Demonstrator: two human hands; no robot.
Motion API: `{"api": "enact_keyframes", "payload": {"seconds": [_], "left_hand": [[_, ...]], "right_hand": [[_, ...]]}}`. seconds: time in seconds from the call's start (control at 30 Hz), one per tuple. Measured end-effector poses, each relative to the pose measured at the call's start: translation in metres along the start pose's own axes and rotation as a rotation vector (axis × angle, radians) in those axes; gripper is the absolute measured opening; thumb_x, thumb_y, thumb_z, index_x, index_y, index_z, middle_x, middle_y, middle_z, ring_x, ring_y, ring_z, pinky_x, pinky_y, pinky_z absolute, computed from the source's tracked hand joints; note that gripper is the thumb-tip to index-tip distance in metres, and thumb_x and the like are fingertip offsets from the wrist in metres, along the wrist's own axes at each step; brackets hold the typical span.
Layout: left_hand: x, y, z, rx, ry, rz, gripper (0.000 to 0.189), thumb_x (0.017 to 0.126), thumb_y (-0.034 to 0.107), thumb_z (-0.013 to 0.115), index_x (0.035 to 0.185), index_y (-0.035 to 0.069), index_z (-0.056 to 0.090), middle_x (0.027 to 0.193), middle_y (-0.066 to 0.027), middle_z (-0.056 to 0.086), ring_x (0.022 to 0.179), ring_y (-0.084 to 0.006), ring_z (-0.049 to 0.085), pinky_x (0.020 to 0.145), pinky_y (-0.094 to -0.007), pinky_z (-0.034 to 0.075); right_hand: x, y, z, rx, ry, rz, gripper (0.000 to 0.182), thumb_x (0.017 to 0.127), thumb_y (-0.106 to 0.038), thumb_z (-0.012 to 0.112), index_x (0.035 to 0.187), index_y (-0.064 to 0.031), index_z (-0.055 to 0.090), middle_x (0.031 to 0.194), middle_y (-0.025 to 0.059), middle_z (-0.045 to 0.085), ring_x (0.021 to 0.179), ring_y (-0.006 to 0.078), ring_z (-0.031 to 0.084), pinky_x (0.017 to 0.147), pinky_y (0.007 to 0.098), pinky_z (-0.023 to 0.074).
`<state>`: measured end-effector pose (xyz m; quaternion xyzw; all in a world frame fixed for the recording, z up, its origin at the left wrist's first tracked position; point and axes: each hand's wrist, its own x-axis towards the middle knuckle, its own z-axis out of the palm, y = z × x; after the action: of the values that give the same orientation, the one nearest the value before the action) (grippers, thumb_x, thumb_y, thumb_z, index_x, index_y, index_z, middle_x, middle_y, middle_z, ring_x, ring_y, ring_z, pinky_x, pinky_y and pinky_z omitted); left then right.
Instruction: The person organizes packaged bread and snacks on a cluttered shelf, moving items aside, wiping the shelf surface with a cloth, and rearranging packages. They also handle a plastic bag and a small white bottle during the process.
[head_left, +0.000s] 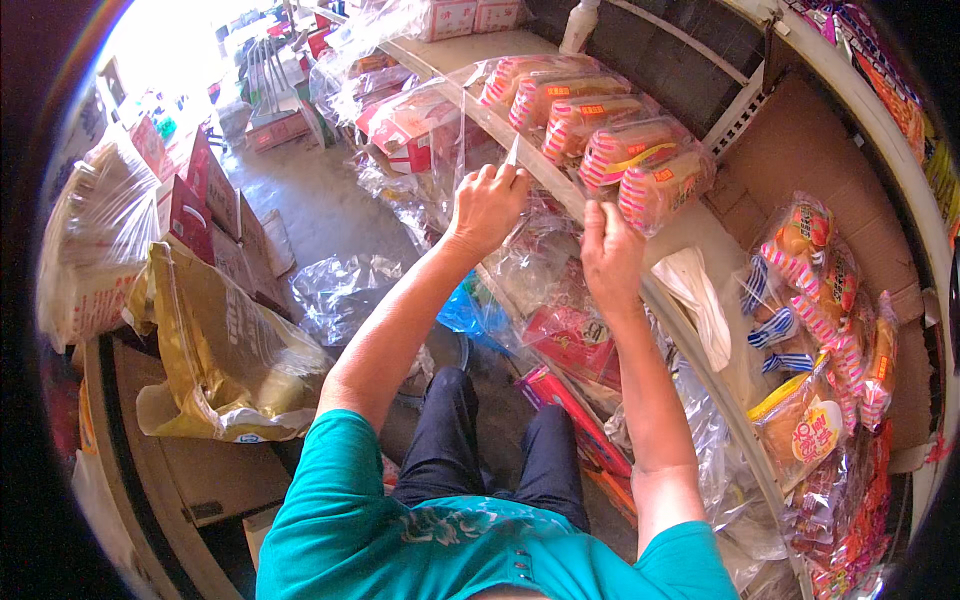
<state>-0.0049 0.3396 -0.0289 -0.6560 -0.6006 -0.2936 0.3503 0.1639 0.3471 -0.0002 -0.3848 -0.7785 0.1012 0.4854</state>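
Observation:
My left hand (491, 208) is closed, fingers curled, at the front edge of a shelf (546, 176). A small white pointed piece (514, 150) sticks up from its fingers. To its right, my right hand (609, 255) pinches with thumb and forefinger. Both hands seem to grip the edge of a large clear plastic bag (466, 90), though the film is hard to trace. Several packaged bread loaves (592, 120) in pink-striped wrappers lie in a row on the shelf, apparently inside this bag.
White cloth or gloves (697, 300) and more wrapped breads (814, 277) lie on the shelf at right. Red gift boxes (570, 337) sit below. At left are a gold-coloured sack (225, 337), red cartons (187, 217) and crumpled clear plastic (341, 292) on the floor.

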Motion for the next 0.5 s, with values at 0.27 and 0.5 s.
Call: {"api": "enact_keyframes", "payload": {"seconds": [0.27,0.5], "left_hand": [[-0.002,-0.002,0.002,0.036,-0.061,0.077,0.020,0.068,0.016,0.053,0.085,0.008,0.056,0.074,-0.0026,0.050,0.069,-0.0185,0.053,0.054,-0.0318,0.044],[-0.011,-0.007,0.005,-0.017,-0.093,0.078,0.013,0.070,0.016,0.052,0.080,0.008,0.055,0.071,-0.0032,0.049,0.067,-0.0194,0.053,0.053,-0.0327,0.044]], "right_hand": [[0.081,-0.005,0.045,-0.233,-0.264,-0.291,0.024,0.078,-0.021,0.048,0.068,-0.0004,0.056,0.062,0.0175,0.056,0.059,0.0345,0.055,0.055,0.0420,0.0427],[0.102,0.021,0.074,-0.510,-0.504,-0.486,0.021,0.067,-0.018,0.055,0.070,0.0012,0.061,0.067,0.0172,0.058,0.066,0.0332,0.058,0.062,0.0396,0.0453]]}}
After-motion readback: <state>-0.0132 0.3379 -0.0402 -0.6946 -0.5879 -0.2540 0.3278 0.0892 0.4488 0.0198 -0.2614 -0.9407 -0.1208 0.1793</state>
